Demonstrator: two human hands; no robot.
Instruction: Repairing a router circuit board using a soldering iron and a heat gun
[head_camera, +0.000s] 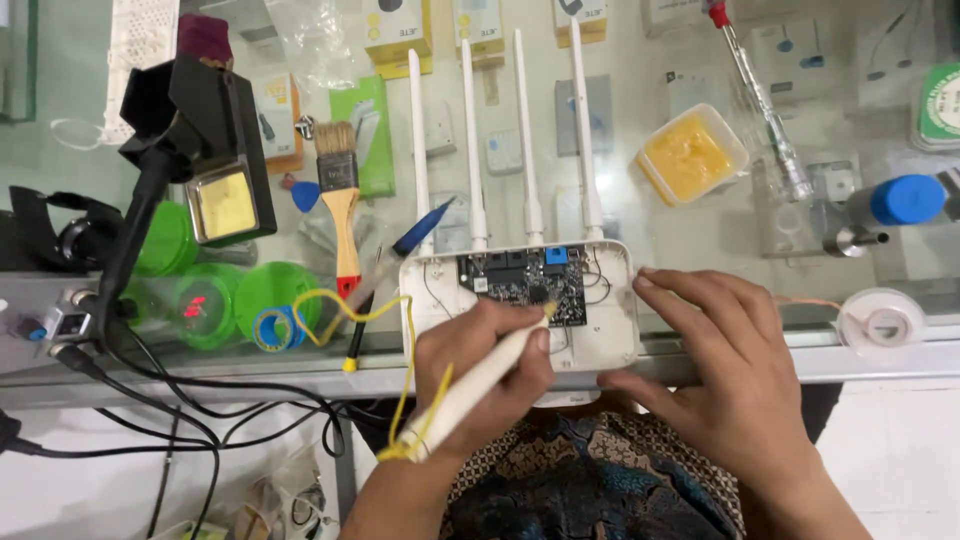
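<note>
A wooden-handled paintbrush (340, 195) lies upper left; a square yellow-filled plastic tub (691, 154) upper right; a blue-capped cylinder (893, 203) far right.

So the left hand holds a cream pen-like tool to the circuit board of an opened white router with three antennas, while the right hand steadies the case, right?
Nearly. The head view shows four white antennas, not three, standing up from the router. The rest holds: the left hand grips a cream pen-like tool with its tip at the circuit board, and the right hand rests on the case's right side.
</note>
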